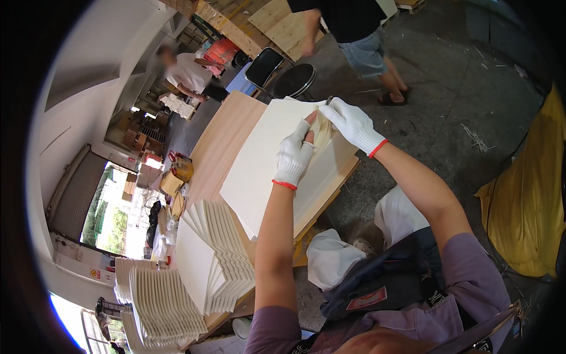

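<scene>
A stack of large cream-white sheets (pixel 250 171) lies on the wooden table. My left hand (pixel 293 154), in a white knit glove with bare fingertips, rests on the sheets with its index finger stretched toward the far right corner. There my right hand (pixel 352 125), in a white glove with a red cuff, has its fingers bent at the sheets' edge. A small dark thing shows by its fingertips, too little of it to name. Between the hands, some pale yellowish layers (pixel 323 131) look bent or folded up. The right fingertips are partly hidden.
Fanned stacks of folded white sheets (pixel 218 259) stand near left, with more stacks (pixel 162 301) beyond. A yellow container (pixel 172 183) with red-handled scissors sits at the table's left edge. A black chair (pixel 265 68), a stool (pixel 295 79) and two people are beyond; yellow sheeting (pixel 522 200) hangs right.
</scene>
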The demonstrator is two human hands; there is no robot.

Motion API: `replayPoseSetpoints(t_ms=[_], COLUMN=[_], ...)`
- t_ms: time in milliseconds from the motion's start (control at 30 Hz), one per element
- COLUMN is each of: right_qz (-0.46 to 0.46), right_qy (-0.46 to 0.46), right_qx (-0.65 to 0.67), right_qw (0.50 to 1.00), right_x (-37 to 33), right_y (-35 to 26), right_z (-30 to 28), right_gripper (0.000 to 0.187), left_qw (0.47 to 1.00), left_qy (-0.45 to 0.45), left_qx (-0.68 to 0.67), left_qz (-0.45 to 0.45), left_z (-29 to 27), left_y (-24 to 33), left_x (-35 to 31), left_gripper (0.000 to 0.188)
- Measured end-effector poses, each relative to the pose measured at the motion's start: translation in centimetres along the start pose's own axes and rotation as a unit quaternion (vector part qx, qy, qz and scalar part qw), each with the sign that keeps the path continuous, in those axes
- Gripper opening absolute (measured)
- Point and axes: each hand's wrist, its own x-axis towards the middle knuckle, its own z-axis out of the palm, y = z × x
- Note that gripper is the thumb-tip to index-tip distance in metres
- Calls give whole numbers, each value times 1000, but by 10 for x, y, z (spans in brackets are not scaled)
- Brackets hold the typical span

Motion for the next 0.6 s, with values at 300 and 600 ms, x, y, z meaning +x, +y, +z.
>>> replayPoseSetpoints(t_ms=[300,600], right_qz=[-7,13], right_qy=[33,17], right_qx=[-24,13], right_qw=[999,1000], right_x=[1,0], right_y=[7,5], right_z=[4,5], right_gripper=[49,51], left_qw=[985,989], left_qy=[-100,-81], left_qx=[81,78], left_qz=[-119,-94], left_z=[-7,-7], left_y=[28,20], left_x=[3,2], left_gripper=[32,37])
